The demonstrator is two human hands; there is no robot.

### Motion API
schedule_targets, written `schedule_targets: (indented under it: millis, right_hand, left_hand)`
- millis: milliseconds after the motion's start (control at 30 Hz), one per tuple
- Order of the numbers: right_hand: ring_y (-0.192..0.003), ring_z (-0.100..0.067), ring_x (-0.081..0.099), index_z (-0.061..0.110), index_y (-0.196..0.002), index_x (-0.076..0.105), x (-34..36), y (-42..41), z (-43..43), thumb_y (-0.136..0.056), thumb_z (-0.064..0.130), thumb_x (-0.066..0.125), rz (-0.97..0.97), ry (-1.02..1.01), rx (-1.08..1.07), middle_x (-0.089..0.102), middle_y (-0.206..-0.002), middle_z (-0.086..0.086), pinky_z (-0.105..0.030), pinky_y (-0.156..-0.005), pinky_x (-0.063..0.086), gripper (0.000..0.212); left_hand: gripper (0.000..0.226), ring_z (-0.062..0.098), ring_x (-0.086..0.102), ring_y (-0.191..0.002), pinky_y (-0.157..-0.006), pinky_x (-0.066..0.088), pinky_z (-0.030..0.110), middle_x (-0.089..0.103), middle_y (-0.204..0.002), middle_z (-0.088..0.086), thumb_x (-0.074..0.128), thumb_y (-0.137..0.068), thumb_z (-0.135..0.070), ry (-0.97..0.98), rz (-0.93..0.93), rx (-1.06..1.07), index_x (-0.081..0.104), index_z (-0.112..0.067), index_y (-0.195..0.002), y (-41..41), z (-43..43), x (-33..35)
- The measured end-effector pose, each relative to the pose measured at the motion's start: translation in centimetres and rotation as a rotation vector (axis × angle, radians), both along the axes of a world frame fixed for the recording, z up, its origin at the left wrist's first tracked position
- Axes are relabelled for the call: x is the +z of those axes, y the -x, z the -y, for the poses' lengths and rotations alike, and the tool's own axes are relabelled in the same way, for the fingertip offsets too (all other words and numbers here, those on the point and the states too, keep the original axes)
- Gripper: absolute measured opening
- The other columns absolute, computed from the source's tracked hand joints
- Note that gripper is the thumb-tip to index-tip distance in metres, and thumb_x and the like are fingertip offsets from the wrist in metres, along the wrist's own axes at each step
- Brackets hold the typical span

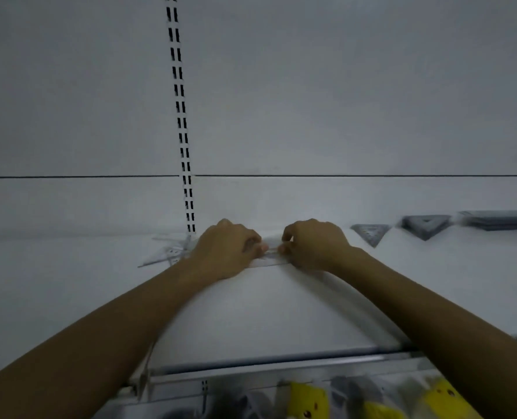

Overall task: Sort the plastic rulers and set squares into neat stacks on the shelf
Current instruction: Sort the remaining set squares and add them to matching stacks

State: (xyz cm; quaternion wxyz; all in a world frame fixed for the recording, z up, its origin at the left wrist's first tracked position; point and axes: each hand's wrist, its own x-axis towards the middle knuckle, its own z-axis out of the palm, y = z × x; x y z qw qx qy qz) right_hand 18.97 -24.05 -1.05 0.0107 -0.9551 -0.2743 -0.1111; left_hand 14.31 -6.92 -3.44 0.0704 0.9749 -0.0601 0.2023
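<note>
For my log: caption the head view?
Left hand and right hand pinch a clear ruler on the shelf; set-square stacks sit to the right.

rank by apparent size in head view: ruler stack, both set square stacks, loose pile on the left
1. ruler stack (cropped) and loose pile (partly hidden): too close to rank
2. right set square stack
3. left set square stack

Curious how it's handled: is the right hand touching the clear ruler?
Touching. The head view shows the right hand pinching the clear ruler with thumb and fingertips; the left hand pinches it too.
</note>
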Motion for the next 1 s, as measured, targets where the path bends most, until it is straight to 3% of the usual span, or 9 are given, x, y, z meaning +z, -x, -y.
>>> schedule_targets:
  millis: [133,200,300,433,567,667,767,833,1000]
  right_hand:
    - [-0.092,-0.021,0.059,0.018,-0.100,0.065,-2.1,0.2,0.7,-0.092,0.036,0.053,-0.064,-0.408,-0.051,0.064,-0.102,-0.003,-0.033,-0.078,0.047,0.023]
    - [-0.088,-0.021,0.059,0.017,-0.097,0.064,-2.3,0.3,1.0,-0.094,0.033,0.051,0.075,-0.512,-0.044,0.065,-0.098,-0.003,-0.036,-0.078,0.047,0.021]
    - [-0.075,-0.018,0.059,0.015,-0.090,0.063,-2.1,0.9,1.2,-0.094,0.029,0.052,0.208,-0.679,-0.022,0.066,-0.085,0.000,-0.032,-0.069,0.047,0.019]
    - [-0.059,-0.009,0.059,0.007,-0.074,0.063,-1.2,1.4,1.6,-0.089,0.025,0.063,0.051,-0.999,0.017,0.064,-0.066,-0.002,-0.018,-0.056,0.047,0.023]
    - [-0.047,-0.002,0.057,0.004,-0.073,0.065,-0.3,1.6,2.4,-0.086,0.022,0.066,-0.158,-1.255,-0.060,0.065,-0.064,-0.007,-0.014,-0.052,0.047,0.023]
    - [-0.049,-0.008,0.058,0.005,-0.074,0.066,-0.1,1.9,2.3,-0.085,0.022,0.068,-0.266,-1.322,-0.075,0.065,-0.062,-0.005,-0.023,-0.057,0.049,0.021]
    - [-0.055,-0.011,0.061,0.005,-0.080,0.065,0.2,2.3,2.3,-0.086,0.023,0.066,-0.350,-1.401,-0.053,0.068,-0.067,-0.005,-0.022,-0.059,0.051,0.019]
    - [-0.058,-0.013,0.062,0.008,-0.087,0.067,0.3,2.5,2.3,-0.088,0.023,0.063,-0.396,-1.453,-0.041,0.069,-0.071,-0.006,-0.020,-0.058,0.051,0.015]
    - [-0.065,-0.016,0.064,0.014,-0.093,0.069,0.5,2.7,2.1,-0.092,0.019,0.056,-0.443,-1.476,-0.006,0.071,-0.080,-0.008,-0.025,-0.063,0.050,0.014]
  left_hand:
    - [0.039,0.022,0.054,-0.098,-0.079,0.036,0.032,0.067,-0.103,0.001,0.034,-0.098,-0.044,-0.127,0.143,-0.040,0.066,-0.022,-0.101,-0.7,0.6,0.6]
    - [0.040,0.022,0.055,-0.097,-0.078,0.034,0.031,0.067,-0.102,0.001,0.034,-0.099,-0.042,-0.160,0.272,-0.078,0.067,-0.020,-0.100,-0.9,0.6,1.1]
    - [0.045,0.025,0.059,-0.094,-0.081,0.039,0.036,0.070,-0.098,0.001,0.036,-0.093,-0.045,-0.036,0.456,-0.157,0.071,-0.017,-0.092,-0.5,0.4,1.6]
    - [0.047,0.024,0.064,-0.073,-0.070,0.049,0.037,0.072,-0.078,0.001,0.035,-0.089,-0.042,0.007,0.646,-0.224,0.072,-0.015,-0.079,-0.1,1.0,1.5]
    - [0.047,0.020,0.050,-0.039,-0.042,0.045,0.026,0.060,-0.052,0.000,0.036,-0.097,-0.041,0.085,0.783,-0.171,0.064,-0.013,-0.072,0.7,0.7,2.5]
    - [0.037,0.017,0.043,-0.035,-0.040,0.039,0.021,0.057,-0.052,0.000,0.042,-0.097,-0.033,0.063,0.867,-0.161,0.062,-0.011,-0.075,1.2,0.6,3.3]
    - [0.012,0.020,0.056,-0.052,-0.049,0.041,0.025,0.066,-0.075,0.006,0.056,-0.087,-0.005,-0.015,0.864,-0.194,0.065,-0.007,-0.094,1.2,0.9,3.3]
    - [0.032,0.022,0.060,-0.059,-0.049,0.046,0.027,0.067,-0.084,0.008,0.063,-0.078,0.003,-0.039,0.793,-0.215,0.065,-0.009,-0.108,1.0,1.0,2.9]
    - [0.033,0.019,0.052,-0.040,-0.036,0.045,0.025,0.064,-0.065,0.004,0.044,-0.094,-0.024,-0.030,0.739,-0.179,0.062,-0.012,-0.118,0.7,0.6,2.7]
